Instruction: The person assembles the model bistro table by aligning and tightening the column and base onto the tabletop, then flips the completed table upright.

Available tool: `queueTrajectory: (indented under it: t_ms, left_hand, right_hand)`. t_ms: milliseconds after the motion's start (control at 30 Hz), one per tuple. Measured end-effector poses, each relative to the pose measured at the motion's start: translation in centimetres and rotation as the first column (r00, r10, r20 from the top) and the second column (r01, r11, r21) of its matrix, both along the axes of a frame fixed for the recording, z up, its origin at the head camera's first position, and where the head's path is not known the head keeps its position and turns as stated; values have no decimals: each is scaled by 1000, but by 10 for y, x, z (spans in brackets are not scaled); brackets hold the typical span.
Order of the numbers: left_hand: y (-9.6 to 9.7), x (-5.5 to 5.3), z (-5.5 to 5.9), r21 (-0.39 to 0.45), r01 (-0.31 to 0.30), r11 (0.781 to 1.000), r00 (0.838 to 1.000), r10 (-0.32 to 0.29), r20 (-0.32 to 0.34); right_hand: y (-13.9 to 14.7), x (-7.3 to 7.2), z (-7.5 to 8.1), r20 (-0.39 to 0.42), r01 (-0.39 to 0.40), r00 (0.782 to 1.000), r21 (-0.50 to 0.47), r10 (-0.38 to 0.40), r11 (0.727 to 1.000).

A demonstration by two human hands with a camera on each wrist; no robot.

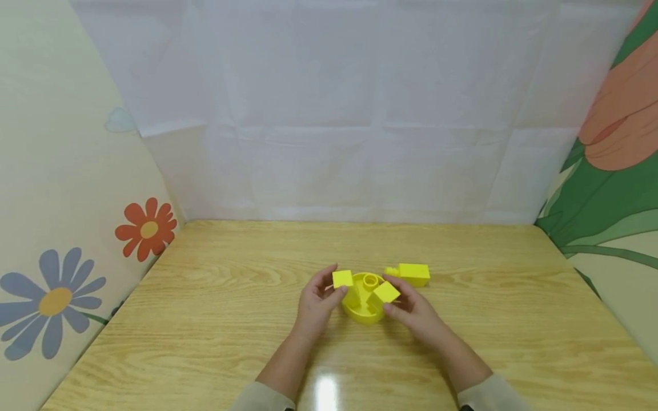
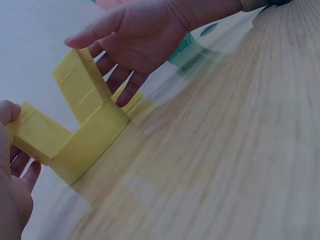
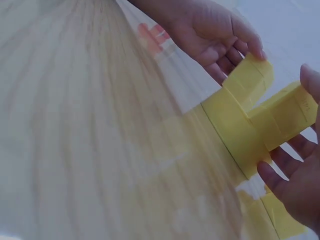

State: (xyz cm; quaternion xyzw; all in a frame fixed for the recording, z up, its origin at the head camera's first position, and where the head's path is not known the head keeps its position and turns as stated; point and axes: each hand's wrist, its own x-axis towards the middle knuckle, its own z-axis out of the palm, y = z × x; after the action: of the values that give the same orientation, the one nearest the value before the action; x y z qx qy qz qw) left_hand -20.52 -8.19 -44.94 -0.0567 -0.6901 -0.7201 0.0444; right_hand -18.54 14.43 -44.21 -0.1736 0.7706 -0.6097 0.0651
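Note:
A yellow round toy base (image 1: 361, 309) with a short stud in its middle is held low over the wooden table (image 1: 216, 319) between both hands. Two yellow blocks stand up from it. My left hand (image 1: 329, 285) pinches the left block (image 1: 342, 278) between thumb and fingers. My right hand (image 1: 394, 297) grips the right block (image 1: 385, 293). In the left wrist view the left hand (image 2: 14, 150) holds one block (image 2: 37, 134) and the right hand's fingers (image 2: 117, 75) lie behind the other block (image 2: 80, 82). The right wrist view shows the base (image 3: 235, 132) edge-on.
A separate yellow brick (image 1: 413, 274) lies on the table just behind the right hand; a yellow brick (image 3: 274, 216) also shows below the base in the right wrist view. Flower-printed panels stand at the left (image 1: 61, 240) and right (image 1: 612, 188), a white sheet (image 1: 349, 114) at the back.

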Motion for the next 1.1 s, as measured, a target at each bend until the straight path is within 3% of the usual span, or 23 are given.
queueTrajectory:
  t_ms: [200, 367, 467, 600, 733, 867, 900, 933, 1000, 1100]
  left_hand:
    - [-1, -9, -2, 52, -105, 993, 994, 105, 5]
    - [-3, -13, -4, 49, -90, 995, 996, 91, -7]
    - [-5, -11, -2, 42, -79, 996, 996, 80, -31]
    - [-4, -1, 3, 10, -150, 989, 985, 150, -89]
    - [1, 11, 8, -12, -228, 973, 938, 217, -269]
    - [10, 20, 6, -31, -219, 975, 861, 178, -476]
    - [13, 22, 5, -42, -210, 977, 856, 163, -491]
    - [16, 24, 5, -54, -195, 979, 858, 144, -493]
    - [22, 26, 3, -78, -160, 984, 878, 106, -467]
    - [30, 29, 3, -110, -91, 990, 943, 50, -330]
  right_hand:
    - [-13, 2, 0, 37, -10, 999, 7, 10, 1000]
    - [-16, 3, 0, 23, -16, 1000, 20, 15, 1000]
    - [-12, 3, 2, -6, 35, 999, 17, -35, 999]
    - [1, -2, 6, -84, 169, 982, 5, -168, 986]
    - [20, -11, 7, -129, 307, 945, 26, -302, 951]
    - [39, -19, 2, -169, 372, 920, 98, -353, 923]
    - [43, -21, 1, -182, 379, 917, 118, -355, 918]
    - [47, -23, -1, -191, 383, 915, 132, -355, 914]
    - [52, -26, -4, -205, 380, 915, 155, -347, 912]
    - [58, -31, -6, -191, 364, 925, 206, -328, 908]
